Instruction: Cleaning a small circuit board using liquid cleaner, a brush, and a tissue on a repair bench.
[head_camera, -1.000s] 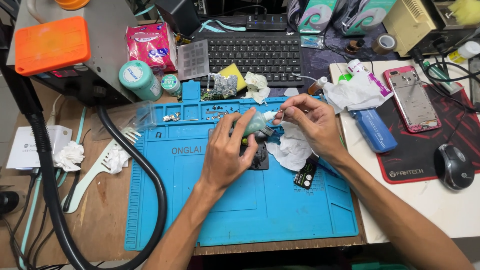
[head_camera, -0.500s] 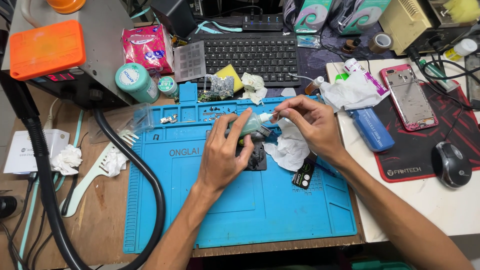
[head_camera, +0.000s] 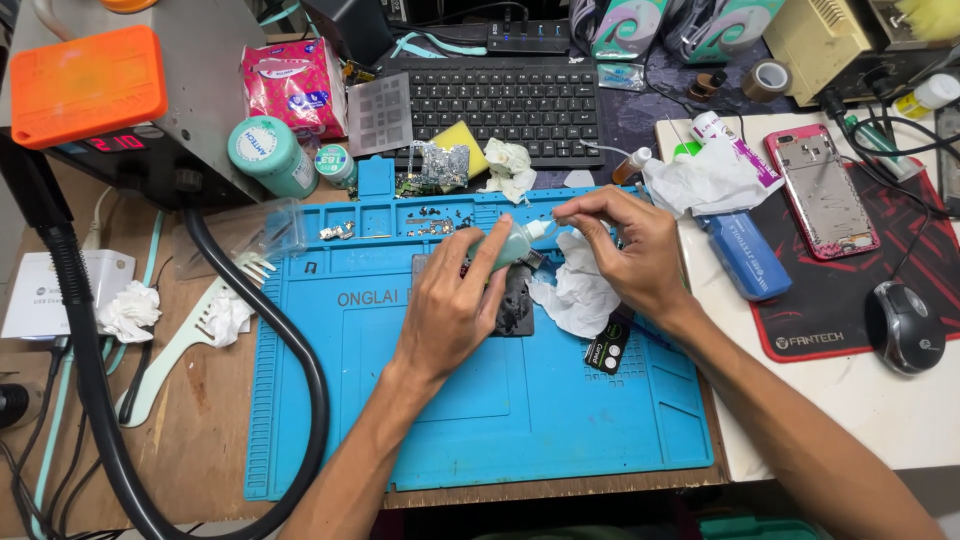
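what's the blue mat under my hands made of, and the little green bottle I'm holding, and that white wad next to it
Blue mat: probably silicone rubber, matte, with moulded ridges and small tray pockets. Green bottle, in the left hand with the right hand at its tip: likely soft translucent plastic, slightly glossy. White wad: looks like tissue paper, crumpled and fibrous.

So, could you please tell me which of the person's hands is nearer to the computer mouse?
Right. The right hand is beside the white tissue, between the centre and the mouse; the left hand lies further away across the blue mat.
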